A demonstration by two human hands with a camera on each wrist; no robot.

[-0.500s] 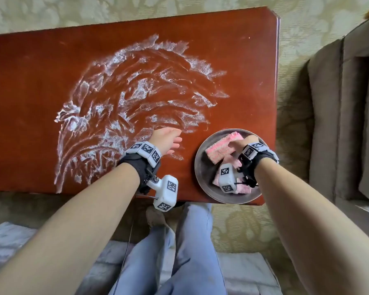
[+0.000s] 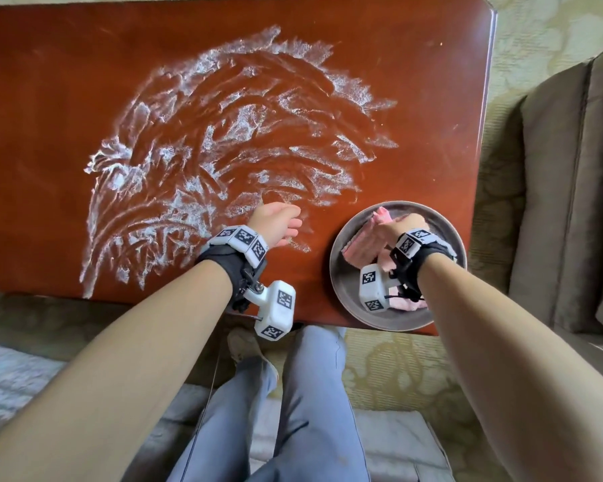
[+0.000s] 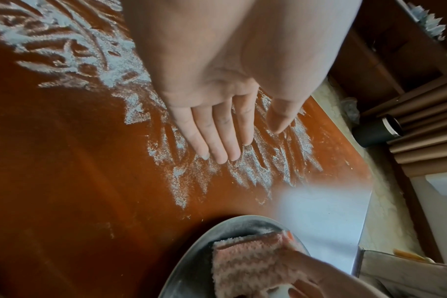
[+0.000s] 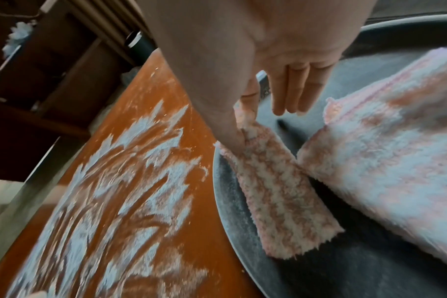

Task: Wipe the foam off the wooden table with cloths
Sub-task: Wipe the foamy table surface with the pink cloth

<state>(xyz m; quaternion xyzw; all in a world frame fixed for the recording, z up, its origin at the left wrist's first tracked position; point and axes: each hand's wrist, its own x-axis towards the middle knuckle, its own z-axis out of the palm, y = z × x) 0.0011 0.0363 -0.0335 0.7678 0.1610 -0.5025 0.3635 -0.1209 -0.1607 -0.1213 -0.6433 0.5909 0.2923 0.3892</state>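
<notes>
White foam (image 2: 223, 133) is smeared in swirls over the middle of the red-brown wooden table (image 2: 32, 99). My left hand (image 2: 279, 220) hovers at the foam's near right edge with straight fingers (image 3: 217, 137) and holds nothing. A grey round plate (image 2: 446, 231) sits at the table's near right corner and holds pink fluffy cloths. My right hand (image 2: 394, 226) is over the plate. Its thumb and forefinger pinch the far corner of the upper pink cloth (image 4: 281, 191), and that end is raised. A second pink cloth (image 4: 383, 161) lies beside it in the plate.
A brown sofa (image 2: 571, 203) stands right of the table, past its right edge (image 2: 484, 133). My legs in blue-grey trousers (image 2: 310, 394) sit below the near edge. A dark cylinder (image 3: 378, 131) and cardboard tubes (image 3: 421, 121) lie on the floor beyond the table's right end.
My right hand has taken the upper cloth's far corner and tilted that end up off the plate. My left hand has hardly moved.
</notes>
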